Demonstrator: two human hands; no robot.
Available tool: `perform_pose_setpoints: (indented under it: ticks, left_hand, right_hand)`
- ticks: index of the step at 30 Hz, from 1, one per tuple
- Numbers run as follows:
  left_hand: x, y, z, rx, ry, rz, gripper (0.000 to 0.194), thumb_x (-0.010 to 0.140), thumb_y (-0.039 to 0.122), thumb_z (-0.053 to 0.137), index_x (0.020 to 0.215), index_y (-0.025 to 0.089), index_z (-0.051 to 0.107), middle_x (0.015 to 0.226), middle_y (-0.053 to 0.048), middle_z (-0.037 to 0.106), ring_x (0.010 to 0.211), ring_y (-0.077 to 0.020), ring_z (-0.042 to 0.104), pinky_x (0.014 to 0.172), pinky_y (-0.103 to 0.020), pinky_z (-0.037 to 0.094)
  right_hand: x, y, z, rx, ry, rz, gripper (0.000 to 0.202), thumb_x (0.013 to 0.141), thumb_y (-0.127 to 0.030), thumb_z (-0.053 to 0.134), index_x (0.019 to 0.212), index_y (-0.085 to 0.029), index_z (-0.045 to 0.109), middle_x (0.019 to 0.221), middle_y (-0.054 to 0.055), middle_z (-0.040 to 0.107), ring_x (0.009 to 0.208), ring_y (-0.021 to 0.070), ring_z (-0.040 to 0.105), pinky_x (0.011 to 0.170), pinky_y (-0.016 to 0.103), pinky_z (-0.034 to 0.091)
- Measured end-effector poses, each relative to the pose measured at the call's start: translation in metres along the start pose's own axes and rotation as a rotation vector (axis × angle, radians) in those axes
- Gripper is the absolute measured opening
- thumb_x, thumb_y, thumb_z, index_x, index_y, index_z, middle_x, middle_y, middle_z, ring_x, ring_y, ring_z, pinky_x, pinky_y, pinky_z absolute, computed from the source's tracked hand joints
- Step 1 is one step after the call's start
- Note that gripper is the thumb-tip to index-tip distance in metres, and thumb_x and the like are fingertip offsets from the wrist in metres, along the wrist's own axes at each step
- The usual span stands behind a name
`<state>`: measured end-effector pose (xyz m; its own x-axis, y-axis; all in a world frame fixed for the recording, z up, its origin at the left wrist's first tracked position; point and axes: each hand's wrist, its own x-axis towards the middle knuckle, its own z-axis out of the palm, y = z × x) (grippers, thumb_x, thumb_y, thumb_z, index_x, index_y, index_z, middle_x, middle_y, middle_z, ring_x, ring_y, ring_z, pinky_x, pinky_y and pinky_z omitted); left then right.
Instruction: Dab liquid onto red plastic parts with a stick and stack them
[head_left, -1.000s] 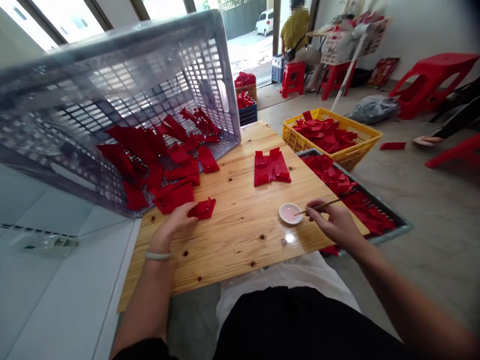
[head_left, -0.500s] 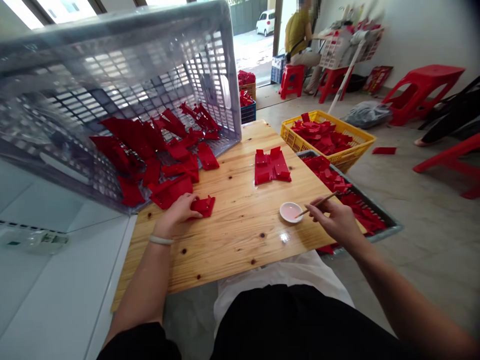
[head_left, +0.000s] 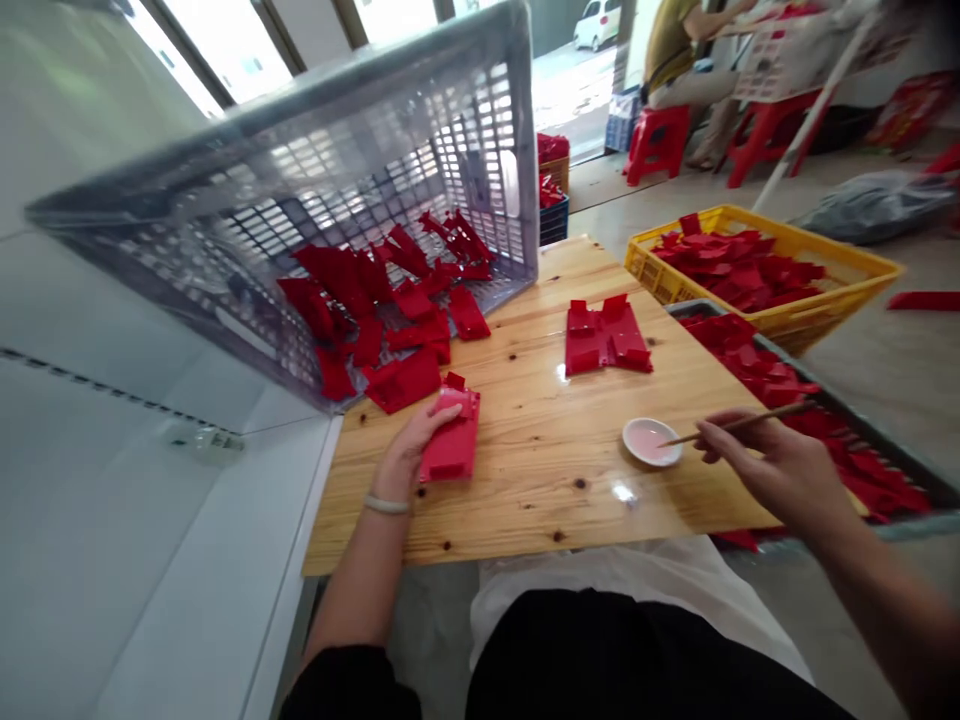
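Swung the red piece (head_left: 454, 448) round into fuller view since half a second ago, and turned the view slightly left, with the brush (head_left: 686, 437) left at the dish (head_left: 630, 452). Gripping the red piece by its left edge with the left hand (head_left: 411, 447), thumb across the top, over the left part of the wooden tabletop (head_left: 517, 490), just in front of the tipped crate (head_left: 527, 150); cannot tell whether touching the wood or slightly lifted. Pinching the brush in the right hand (head_left: 787, 460), fingers closed around the shaft, tip in or just over the pale pink liquid (head_left: 642, 438).

Looks partway through: one flapped red item (head_left: 592, 340), single or two set close, already laid out on the tabletop to the right, and the red piece taken in hand, but not touched by the brush at this moment. Many loose red pieces (head_left: 341, 280) left in the tipped crate. Cannot tell how to count the heaps in the yellow crate (head_left: 810, 325) and the dark crate (head_left: 855, 420), finished or waiting.

Pointing, by its long axis, away from the near edge of the tabletop, far end leaning slightly right, with small flaps at both ends
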<state>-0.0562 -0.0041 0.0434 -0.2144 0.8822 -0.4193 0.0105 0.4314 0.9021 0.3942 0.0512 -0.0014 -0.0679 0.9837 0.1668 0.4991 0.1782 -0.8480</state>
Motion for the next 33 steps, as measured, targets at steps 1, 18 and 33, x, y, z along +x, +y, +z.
perform_pose_setpoints:
  ticks: [1,18,33]
  left_hand:
    - [-0.002,-0.005,0.009,-0.104,-0.003,-0.011,0.045,0.083,0.049,0.079,0.111,0.016,0.070,0.095,-0.011,0.079,0.077,-0.0223,0.073,0.073,-0.032,0.058]
    - [-0.041,0.014,0.100,-1.002,-0.205,-0.204,0.071,0.110,0.059,0.031,0.129,0.002,0.068,0.100,-0.020,0.080,0.084,-0.0273,0.077,0.084,-0.039,0.060]
    - [-0.081,0.025,0.138,-0.956,-0.334,-0.247,0.077,0.107,0.059,0.027,0.115,-0.001,0.075,0.093,-0.021,0.079,0.072,-0.0263,0.072,0.070,-0.036,0.054]
  right_hand:
    - [0.000,0.002,0.000,0.011,-0.018,0.019,0.040,0.089,-0.063,0.073,0.094,-0.023,0.074,0.075,0.009,0.078,0.067,0.0261,0.079,0.062,0.032,0.061]
    - [-0.007,-0.025,-0.008,-0.044,0.128,0.120,0.040,0.076,-0.064,0.070,0.085,-0.026,0.080,0.095,0.009,0.082,0.095,0.0332,0.079,0.089,0.045,0.060]
    - [-0.041,-0.123,0.020,0.546,0.145,-0.063,0.018,0.090,-0.042,0.081,0.099,-0.026,0.081,0.090,0.003,0.082,0.077,0.0219,0.079,0.076,0.033,0.068]
